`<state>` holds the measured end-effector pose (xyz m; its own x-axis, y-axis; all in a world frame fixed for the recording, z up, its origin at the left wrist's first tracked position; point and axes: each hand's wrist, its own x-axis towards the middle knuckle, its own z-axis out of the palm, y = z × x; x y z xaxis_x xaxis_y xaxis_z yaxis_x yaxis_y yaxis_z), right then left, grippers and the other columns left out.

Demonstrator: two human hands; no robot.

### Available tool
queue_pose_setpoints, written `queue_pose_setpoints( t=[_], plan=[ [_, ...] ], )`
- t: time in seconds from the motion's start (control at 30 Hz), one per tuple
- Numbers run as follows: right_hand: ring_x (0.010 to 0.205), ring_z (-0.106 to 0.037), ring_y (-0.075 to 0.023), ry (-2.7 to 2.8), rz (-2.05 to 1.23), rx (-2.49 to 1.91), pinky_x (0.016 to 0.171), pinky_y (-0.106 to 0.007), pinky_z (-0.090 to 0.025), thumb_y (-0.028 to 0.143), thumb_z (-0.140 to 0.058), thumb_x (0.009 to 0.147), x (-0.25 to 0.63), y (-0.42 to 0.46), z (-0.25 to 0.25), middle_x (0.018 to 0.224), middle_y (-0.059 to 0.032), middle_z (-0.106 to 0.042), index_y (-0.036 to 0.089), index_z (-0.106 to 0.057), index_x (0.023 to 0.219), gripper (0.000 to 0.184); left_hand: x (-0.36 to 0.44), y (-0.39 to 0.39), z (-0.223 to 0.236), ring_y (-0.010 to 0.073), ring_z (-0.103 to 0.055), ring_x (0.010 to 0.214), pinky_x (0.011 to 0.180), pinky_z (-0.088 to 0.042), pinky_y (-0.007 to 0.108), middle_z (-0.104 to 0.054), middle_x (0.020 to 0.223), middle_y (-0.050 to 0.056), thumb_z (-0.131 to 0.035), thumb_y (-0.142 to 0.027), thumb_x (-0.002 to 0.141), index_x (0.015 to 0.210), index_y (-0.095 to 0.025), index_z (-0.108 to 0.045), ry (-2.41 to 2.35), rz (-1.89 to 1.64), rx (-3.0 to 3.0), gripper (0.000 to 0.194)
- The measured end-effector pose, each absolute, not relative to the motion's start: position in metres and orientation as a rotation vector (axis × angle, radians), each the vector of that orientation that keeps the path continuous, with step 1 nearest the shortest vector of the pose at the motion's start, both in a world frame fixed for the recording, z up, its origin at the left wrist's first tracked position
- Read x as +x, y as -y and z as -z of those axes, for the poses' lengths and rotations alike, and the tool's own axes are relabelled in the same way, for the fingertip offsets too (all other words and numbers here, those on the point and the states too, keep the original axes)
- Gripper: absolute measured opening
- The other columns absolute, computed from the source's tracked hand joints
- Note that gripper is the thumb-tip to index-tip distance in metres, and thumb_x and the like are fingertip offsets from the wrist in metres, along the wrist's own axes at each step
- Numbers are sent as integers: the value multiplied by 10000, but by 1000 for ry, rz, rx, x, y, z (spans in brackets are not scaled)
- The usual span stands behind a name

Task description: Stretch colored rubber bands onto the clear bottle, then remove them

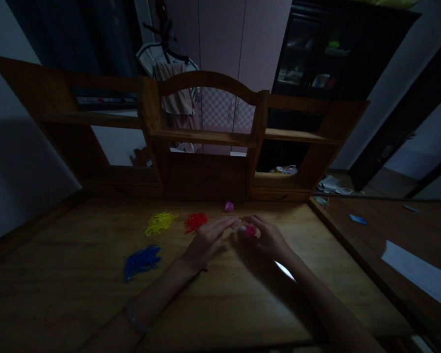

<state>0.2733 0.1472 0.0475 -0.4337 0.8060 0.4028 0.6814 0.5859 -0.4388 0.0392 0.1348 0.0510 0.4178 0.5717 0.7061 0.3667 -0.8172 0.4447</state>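
Over the wooden desk, my left hand (pixel 208 240) has its fingers closed around a small clear piece (pixel 237 224). Close beside it, my right hand (pixel 270 238) pinches a small bright pink object with a white end (pixel 249 230), which points toward the clear piece. Dim light hides whether the two pieces touch. Just beyond the hands sits a small purple-pink object (pixel 229 206). To the left of my left hand lie a heap of thin red loops (pixel 195 222), a heap of yellow loops (pixel 160 223) and a heap of blue strands (pixel 142 262).
A wooden shelf unit (pixel 206 139) rises at the back of the desk (pixel 213 314). A thin dark item (pixel 200 273) shows partly beside my left forearm. On the brown surface to the right lie a white sheet (pixel 421 272) and a blue card (pixel 357 219).
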Motion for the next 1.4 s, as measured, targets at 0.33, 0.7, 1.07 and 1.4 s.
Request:
queue_pose_setpoints(
  t=[0.33, 0.7, 1.07, 1.4],
  plan=[
    [953, -642, -219, 2231, -139, -1266, 776, -309, -498, 273, -644, 856, 270, -150, -44, 1163, -69, -628, 269, -577, 1218, 368, 47, -136, -54, 148, -622, 1063, 1016, -506, 359, -510, 1222, 68, -448, -115, 957, 1391, -281, -435, -1029, -1454, 2299, 465],
    [993, -636, -238, 2319, -47, -1259, 768, -324, -505, 212, -620, 842, 268, -148, -45, 1223, -77, -618, 267, -549, 1289, 456, 46, -132, -48, 162, -587, 1118, 1011, -480, 322, -595, 1191, 44, -474, -169, 964, 1411, -292, -406, -1110, -1275, 2402, 468],
    [946, -643, -238, 2299, -1, -1269, 751, -331, -506, 231, -654, 830, 271, -151, -42, 1202, -78, -628, 267, -567, 1258, 438, 45, -129, -56, 200, -544, 1131, 980, -480, 354, -545, 1228, 76, -503, -98, 921, 1462, -276, -325, -887, -1189, 2605, 597],
    [1009, -634, -232, 2331, -56, -1262, 799, -317, -504, 177, -645, 823, 271, -150, -45, 1236, -73, -619, 258, -562, 1274, 466, 47, -136, -43, 164, -572, 1039, 907, -519, 318, -543, 1125, 55, -500, -132, 941, 1406, -290, -429, -886, -1347, 2501, 495]
  ],
)
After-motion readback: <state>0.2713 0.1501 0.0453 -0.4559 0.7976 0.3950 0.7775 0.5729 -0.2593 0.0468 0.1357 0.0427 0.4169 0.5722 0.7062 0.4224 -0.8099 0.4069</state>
